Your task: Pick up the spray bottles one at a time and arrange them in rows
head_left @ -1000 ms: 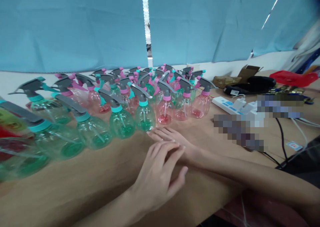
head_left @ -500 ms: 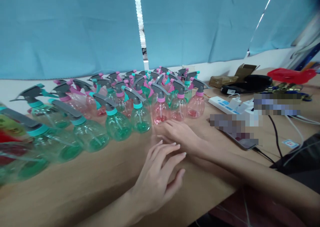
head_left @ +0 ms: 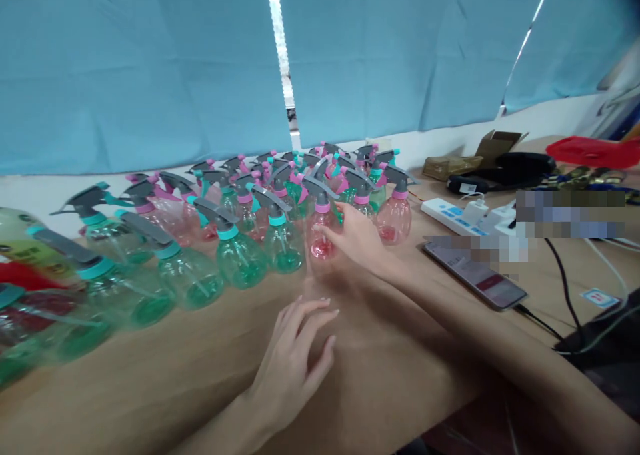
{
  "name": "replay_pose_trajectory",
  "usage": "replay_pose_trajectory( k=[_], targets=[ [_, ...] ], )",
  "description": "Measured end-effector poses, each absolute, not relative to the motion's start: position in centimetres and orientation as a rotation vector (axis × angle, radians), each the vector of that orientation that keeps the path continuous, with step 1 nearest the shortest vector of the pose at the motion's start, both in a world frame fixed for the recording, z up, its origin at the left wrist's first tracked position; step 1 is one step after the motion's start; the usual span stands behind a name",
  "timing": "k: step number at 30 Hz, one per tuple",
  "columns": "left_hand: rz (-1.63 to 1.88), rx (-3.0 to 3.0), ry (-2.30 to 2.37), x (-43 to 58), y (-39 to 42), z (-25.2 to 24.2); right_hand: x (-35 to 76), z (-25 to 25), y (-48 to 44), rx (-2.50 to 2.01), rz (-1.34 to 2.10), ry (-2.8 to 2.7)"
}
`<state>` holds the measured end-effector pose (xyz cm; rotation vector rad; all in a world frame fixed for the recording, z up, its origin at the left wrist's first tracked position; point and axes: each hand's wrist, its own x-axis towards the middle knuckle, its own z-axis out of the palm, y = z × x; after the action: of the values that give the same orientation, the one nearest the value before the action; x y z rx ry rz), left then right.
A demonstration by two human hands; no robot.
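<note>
My right hand is at a pink spray bottle in the front row. Its thumb lies across the bottle's front and the other fingers reach round its right side, partly hidden. The bottle stands upright, with a grey trigger head and a pink collar. Nearer to me, my left hand hovers over the table with loosely spread, slightly bent fingers and holds nothing. Just left of the pink bottle stands a green spray bottle with a turquoise collar.
Several more green and pink spray bottles fill the table's left and back, up to the wall under a blue curtain. To the right lie a phone on a cable, a white power strip, an open cardboard box and a red tray.
My right hand has risen from the tabletop to the pink bottle's side and closed round it. My left hand has drawn slightly left and down. The view has shifted a little.
</note>
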<state>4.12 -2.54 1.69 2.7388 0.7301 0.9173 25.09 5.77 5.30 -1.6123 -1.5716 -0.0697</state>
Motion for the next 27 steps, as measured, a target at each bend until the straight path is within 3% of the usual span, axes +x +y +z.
replay_pose_trajectory(
  k=[13, 27],
  targets=[
    [0.923, 2.674, 0.844, 2.5, -2.7, 1.1, 24.2, 5.5, 7.1, -1.696, 0.007, -1.56],
    [0.936, 2.178, 0.962, 6.6, -0.8, 1.0, 24.1, 5.8, -3.6, -1.548, 0.108, -1.837]
  ],
)
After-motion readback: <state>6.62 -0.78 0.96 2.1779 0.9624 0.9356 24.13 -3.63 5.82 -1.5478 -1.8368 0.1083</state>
